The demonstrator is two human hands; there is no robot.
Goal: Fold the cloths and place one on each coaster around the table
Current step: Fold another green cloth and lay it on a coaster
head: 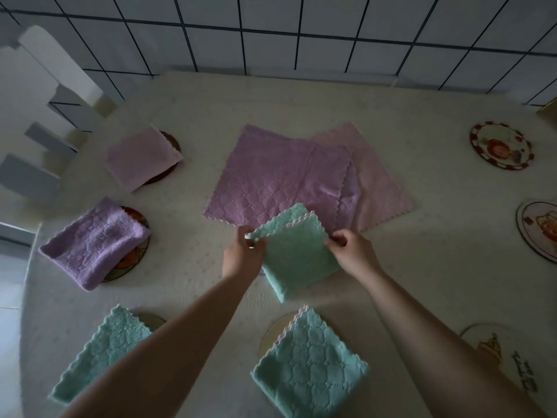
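A folded green cloth (297,251) is in the middle of the table, its far corners lifted. My left hand (242,254) pinches its left corner and my right hand (351,251) pinches its right corner. Behind it lie unfolded cloths, a purple one (277,179) over a pink one (379,188). Folded cloths sit on coasters: a pink one (143,158) at far left, a purple one (93,242) at left, a green one (102,354) at near left and another green one (310,369) at near centre. Bare coasters (500,144) (539,227) (500,354) lie at right.
The round table (422,282) has a white textured cover. A white chair (51,95) stands at far left. A tiled floor with dark grout lines shows beyond the table's far edge.
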